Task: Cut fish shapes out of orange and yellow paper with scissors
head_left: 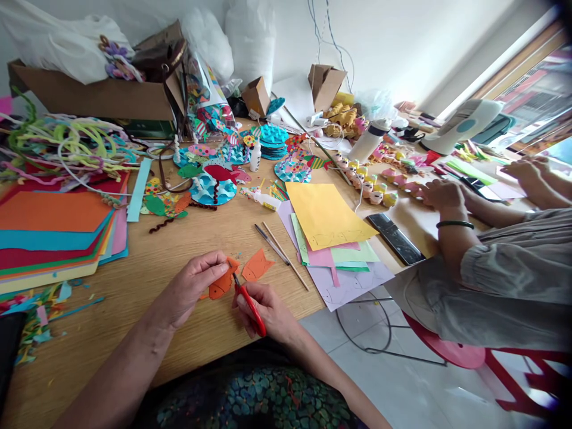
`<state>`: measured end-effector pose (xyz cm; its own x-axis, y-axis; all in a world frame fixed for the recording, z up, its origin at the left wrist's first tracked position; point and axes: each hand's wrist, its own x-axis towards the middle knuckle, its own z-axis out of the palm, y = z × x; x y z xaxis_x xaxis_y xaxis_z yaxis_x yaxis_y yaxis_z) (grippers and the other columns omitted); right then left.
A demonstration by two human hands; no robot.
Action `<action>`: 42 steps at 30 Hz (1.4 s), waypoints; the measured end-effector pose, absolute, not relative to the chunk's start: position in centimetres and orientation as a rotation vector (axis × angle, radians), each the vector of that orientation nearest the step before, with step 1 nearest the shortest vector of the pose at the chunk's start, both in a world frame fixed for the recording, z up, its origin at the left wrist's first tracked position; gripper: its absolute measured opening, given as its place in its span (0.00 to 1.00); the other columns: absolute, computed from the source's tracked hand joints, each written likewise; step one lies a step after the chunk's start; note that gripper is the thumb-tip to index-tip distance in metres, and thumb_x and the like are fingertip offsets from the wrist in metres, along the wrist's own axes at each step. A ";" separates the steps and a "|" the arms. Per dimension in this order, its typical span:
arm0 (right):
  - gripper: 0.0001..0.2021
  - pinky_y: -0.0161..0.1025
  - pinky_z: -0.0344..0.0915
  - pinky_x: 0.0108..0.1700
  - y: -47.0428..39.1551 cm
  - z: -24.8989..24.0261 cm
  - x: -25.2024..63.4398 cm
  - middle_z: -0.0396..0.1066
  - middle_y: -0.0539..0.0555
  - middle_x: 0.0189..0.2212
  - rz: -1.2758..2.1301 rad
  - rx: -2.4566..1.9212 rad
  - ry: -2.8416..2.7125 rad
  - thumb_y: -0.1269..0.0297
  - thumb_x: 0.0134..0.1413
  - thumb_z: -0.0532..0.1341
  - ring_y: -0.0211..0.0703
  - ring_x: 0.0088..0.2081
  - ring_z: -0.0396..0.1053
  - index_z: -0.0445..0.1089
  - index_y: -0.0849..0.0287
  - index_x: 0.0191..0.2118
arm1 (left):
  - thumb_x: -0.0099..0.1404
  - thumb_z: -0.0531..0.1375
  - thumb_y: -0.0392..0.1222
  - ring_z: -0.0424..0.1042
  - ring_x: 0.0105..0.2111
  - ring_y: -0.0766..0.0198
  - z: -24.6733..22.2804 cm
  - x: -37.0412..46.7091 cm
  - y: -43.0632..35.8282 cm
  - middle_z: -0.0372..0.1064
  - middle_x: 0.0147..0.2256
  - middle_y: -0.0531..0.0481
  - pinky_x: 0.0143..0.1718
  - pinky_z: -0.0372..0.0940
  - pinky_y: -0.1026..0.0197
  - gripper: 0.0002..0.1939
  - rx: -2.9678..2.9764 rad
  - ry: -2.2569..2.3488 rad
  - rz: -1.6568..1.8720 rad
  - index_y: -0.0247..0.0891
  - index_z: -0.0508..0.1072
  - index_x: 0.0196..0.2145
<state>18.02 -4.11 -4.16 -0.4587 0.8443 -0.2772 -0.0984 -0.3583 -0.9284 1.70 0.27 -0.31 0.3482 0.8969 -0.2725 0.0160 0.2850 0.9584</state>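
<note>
My left hand [203,277] pinches an orange paper piece [220,287] with a fish outline drawn on it, held just above the table's front part. Red-handled scissors [252,310] are gripped in my right hand [266,307], their blades at the right edge of that paper. A second orange paper piece [257,266], fish-shaped, lies flat just beyond my right hand. Farther right rest a pen [271,244] and a thin wooden stick [286,256], close together. Part of the held paper is hidden behind my left fingers.
Coloured sheets [53,211] are stacked at the left, with paper scraps [49,322] in front. A yellow sheet [330,211] tops another pile, near a phone [395,238]. Glue bottles [267,201] and paper fish decorations [213,189] stand behind. Another person's hand [444,196] is at the right.
</note>
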 end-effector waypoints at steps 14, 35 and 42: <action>0.19 0.28 0.49 0.15 -4.2 -4.2 17.9 0.58 0.43 0.15 1.891 -1.060 -1.266 0.48 0.53 0.60 0.28 0.13 0.54 0.61 0.61 0.27 | 0.56 0.59 0.47 0.56 0.22 0.67 -0.6 0.7 0.3 0.59 0.21 0.56 0.25 0.55 0.64 0.10 1.125 1.038 0.671 0.38 0.68 0.24; 0.19 0.27 0.50 0.15 -4.1 -4.0 17.3 0.57 0.43 0.15 1.975 -1.072 -1.300 0.49 0.53 0.60 0.28 0.14 0.57 0.60 0.60 0.25 | 0.55 0.60 0.49 0.55 0.24 0.65 -0.7 -1.8 0.8 0.58 0.22 0.55 0.25 0.55 0.65 0.12 1.142 0.987 0.527 0.40 0.66 0.22; 0.22 0.28 0.47 0.14 -3.4 -3.9 16.6 0.57 0.43 0.13 2.006 -1.070 -1.321 0.46 0.52 0.60 0.29 0.12 0.55 0.58 0.59 0.22 | 0.56 0.56 0.48 0.51 0.23 0.67 -0.3 -2.9 0.9 0.53 0.21 0.58 0.23 0.53 0.66 0.12 1.284 1.053 0.481 0.39 0.62 0.21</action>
